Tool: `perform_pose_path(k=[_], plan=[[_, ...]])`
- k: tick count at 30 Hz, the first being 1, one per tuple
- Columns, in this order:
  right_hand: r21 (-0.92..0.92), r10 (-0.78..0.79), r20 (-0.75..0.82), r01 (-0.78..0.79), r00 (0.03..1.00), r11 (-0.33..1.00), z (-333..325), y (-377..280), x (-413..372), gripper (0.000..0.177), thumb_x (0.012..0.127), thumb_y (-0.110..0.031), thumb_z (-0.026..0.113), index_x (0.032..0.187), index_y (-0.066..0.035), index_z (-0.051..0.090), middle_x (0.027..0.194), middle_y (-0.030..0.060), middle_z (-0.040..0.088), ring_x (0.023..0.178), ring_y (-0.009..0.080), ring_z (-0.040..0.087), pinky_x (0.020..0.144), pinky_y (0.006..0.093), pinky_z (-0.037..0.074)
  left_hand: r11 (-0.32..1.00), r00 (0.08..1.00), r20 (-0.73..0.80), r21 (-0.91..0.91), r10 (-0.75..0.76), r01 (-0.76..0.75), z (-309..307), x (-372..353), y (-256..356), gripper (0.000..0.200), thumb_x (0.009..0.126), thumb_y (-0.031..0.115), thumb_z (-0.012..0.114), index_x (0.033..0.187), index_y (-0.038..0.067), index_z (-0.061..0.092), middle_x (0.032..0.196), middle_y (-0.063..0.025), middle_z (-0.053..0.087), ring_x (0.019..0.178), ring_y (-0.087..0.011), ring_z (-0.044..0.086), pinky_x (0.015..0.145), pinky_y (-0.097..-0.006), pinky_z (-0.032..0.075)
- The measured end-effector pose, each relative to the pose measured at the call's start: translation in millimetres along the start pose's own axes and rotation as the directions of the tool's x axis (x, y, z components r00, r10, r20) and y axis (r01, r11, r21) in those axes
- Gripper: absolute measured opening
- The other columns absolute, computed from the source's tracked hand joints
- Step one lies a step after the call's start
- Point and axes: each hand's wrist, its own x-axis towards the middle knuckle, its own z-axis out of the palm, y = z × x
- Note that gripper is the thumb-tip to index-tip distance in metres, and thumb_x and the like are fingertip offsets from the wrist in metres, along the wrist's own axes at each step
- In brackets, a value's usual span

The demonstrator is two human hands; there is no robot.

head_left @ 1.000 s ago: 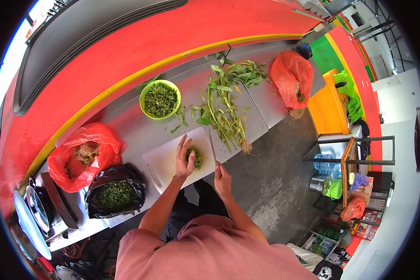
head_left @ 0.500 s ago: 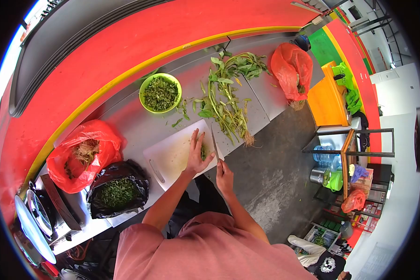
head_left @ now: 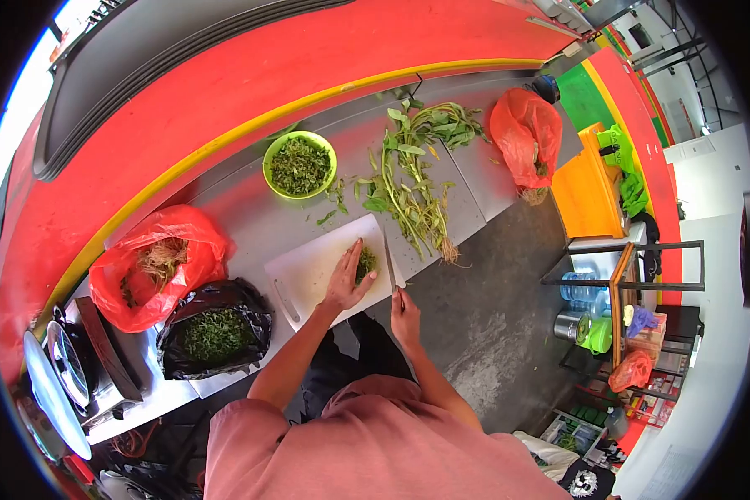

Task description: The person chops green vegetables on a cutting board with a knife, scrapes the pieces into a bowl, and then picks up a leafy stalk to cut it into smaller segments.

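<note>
My right hand (head_left: 406, 317) is closed around the handle of a knife (head_left: 389, 260), whose blade points away from me along the right side of a white cutting board (head_left: 304, 271). Chopped greens (head_left: 365, 262) form a small pile on the board. My left hand (head_left: 342, 283) lies beside the pile, fingers stretched out and close together, the thumb reaching toward the knife. Beyond the board stands a lime-green bowl (head_left: 334, 171) full of chopped greens. Long leafy stems with roots (head_left: 412, 196) lie on the metal counter to the right.
At the left, an open red plastic bag (head_left: 112, 279) holds root trimmings, next to a black bag (head_left: 262, 317) of cut greens. Another red bag (head_left: 525, 133) sits at the counter's far right end. A shelf rack (head_left: 621, 300) stands at the right.
My left hand's fingers have drawn together along the left of the pile, and more of the greens show. The knife remains in my right hand. The whole view has shifted slightly.
</note>
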Motion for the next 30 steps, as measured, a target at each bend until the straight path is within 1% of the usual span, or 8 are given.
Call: perform_pose_path(k=[3,5,8,10,13,24,26,30], plan=[[0.044,-0.027,0.027,0.026,0.999,0.999,4.8,1.0,5.8,0.033,0.1,-0.028,0.054,0.121,-0.005,0.064,0.085,0.0206,0.068,0.076,0.0349,0.069,0.066,0.0384,0.051,0.968,0.998,-0.064,-0.253,-0.017,0.0,3.8,2.3,1.3,0.071,0.098,0.03,0.054,0.152,-0.002,0.021,0.155,-0.024,0.029,0.145,-0.0394,0.026,0.118,-0.0455,0.022],[0.071,-0.097,0.055,0.093,0.994,0.993,4.5,-0.1,6.4,0.036,0.101,-0.031,0.053,0.123,-0.004,0.063,0.072,0.0141,0.061,0.063,0.0164,0.058,0.062,0.0339,0.048,0.947,0.991,-0.134,-0.32,-0.031,-0.013,5.5,-1.8,-0.7,0.068,0.099,0.027,0.053,0.152,-0.002,0.022,0.155,-0.0242,0.03,0.145,-0.0392,0.027,0.118,-0.0452,0.022],[0.089,-0.067,0.037,0.063,0.997,0.994,-1.0,-1.7,5.9,0.036,0.101,-0.031,0.054,0.123,-0.004,0.063,0.073,0.0145,0.062,0.064,0.0152,0.059,0.063,0.0334,0.048,0.944,0.974,-0.212,-0.329,-0.079,0.005,-5.8,-11.6,12.5,0.081,0.095,0.035,0.06,0.153,-0.001,0.018,0.157,-0.0239,0.025,0.146,-0.0382,0.024,0.118,-0.0479,0.021],[0.046,-0.022,0.04,0.02,0.999,0.999,-9.4,0.2,3.7,0.036,0.101,-0.031,0.054,0.122,-0.004,0.063,0.074,0.0154,0.062,0.064,0.0171,0.06,0.063,0.0334,0.048,0.966,0.971,-0.195,0.189,-0.14,0.177,-13.0,-24.8,23.6,0.103,0.083,0.046,0.072,0.153,-0.003,0.014,0.16,-0.0238,0.014,0.149,-0.0377,0.014,0.119,-0.0544,0.015],[-0.003,0.034,0.048,-0.034,0.998,0.999,-11.8,-0.4,-0.9,0.036,0.101,-0.031,0.053,0.122,-0.004,0.063,0.083,0.019,0.066,0.073,0.0282,0.065,0.067,0.036,0.05,0.866,0.962,-0.058,0.423,-0.266,0.265,-2.8,-47.0,19.2,0.122,0.073,0.054,0.078,0.154,-0.004,0.007,0.16,-0.0268,0.007,0.15,-0.0404,0.004,0.119,-0.0567,0.007],[0.111,-0.104,0.016,0.102,0.994,0.989,8.5,3.5,6.2,0.034,0.099,-0.028,0.055,0.12,-0.003,0.064,0.097,0.0244,0.069,0.092,0.0395,0.068,0.074,0.0396,0.054,0.897,0.989,-0.102,0.418,-0.109,0.142,8.8,-33.4,8.8,0.116,0.075,0.053,0.076,0.154,-0.002,0.011,0.159,-0.0281,0.011,0.149,-0.0435,0.005,0.119,-0.0552,0.009],[0.097,-0.157,-0.105,0.167,0.982,0.981,7.0,14.8,1.3,0.035,0.101,-0.028,0.055,0.119,0.0,0.064,0.071,0.0129,0.06,0.06,0.0171,0.058,0.061,0.0339,0.049,0.933,0.992,-0.109,0.348,-0.062,0.097,-8.3,-39.3,8.3,0.112,0.076,0.047,0.077,0.155,0.0,0.013,0.158,-0.0277,0.015,0.148,-0.0434,0.009,0.119,-0.0554,0.012],[0.185,-0.173,-0.099,0.189,0.98,0.965,8.4,49.7,-8.8,0.036,0.102,-0.03,0.053,0.119,0.0,0.064,0.064,0.0053,0.053,0.055,0.0107,0.049,0.053,0.0303,0.043,0.917,0.95,-0.31,0.368,-0.033,0.152,-38.3,-67.4,-12.1,0.096,0.078,0.029,0.079,0.152,0.005,0.023,0.15,-0.0271,0.032,0.142,-0.0442,0.028,0.115,-0.0548,0.023]])
